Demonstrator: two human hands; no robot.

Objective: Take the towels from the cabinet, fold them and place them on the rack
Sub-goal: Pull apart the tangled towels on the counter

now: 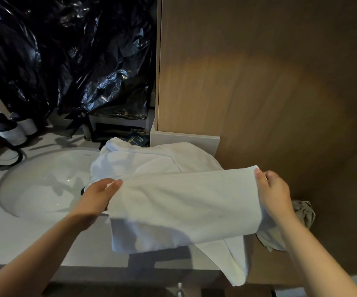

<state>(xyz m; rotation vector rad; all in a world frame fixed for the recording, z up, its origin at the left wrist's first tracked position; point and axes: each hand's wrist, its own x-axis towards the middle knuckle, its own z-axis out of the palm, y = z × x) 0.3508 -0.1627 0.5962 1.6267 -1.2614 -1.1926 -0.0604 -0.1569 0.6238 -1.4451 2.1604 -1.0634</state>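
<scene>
A white terry towel [184,206], soft and nubbly, is stretched into a long band between both hands above the right part of the pale, smooth worktop [23,239], just right of the round glossy sink [44,185]. Its long axis runs left to right, the right end slightly farther from the person. A lower flap sags over the worktop's front edge near the right corner, tapering to a point. The left hand [100,196] pinches the left end, thumb on top and fingers curled beneath; the right hand [274,189] grips the right end with fingers closed round the cloth. Behind it, a rumpled heap of white towelling [151,161] lies at the worktop's back right, against a matt wood-grain cabinet panel [259,82]. Crinkled shiny black plastic [66,50] hangs behind the sink
</scene>
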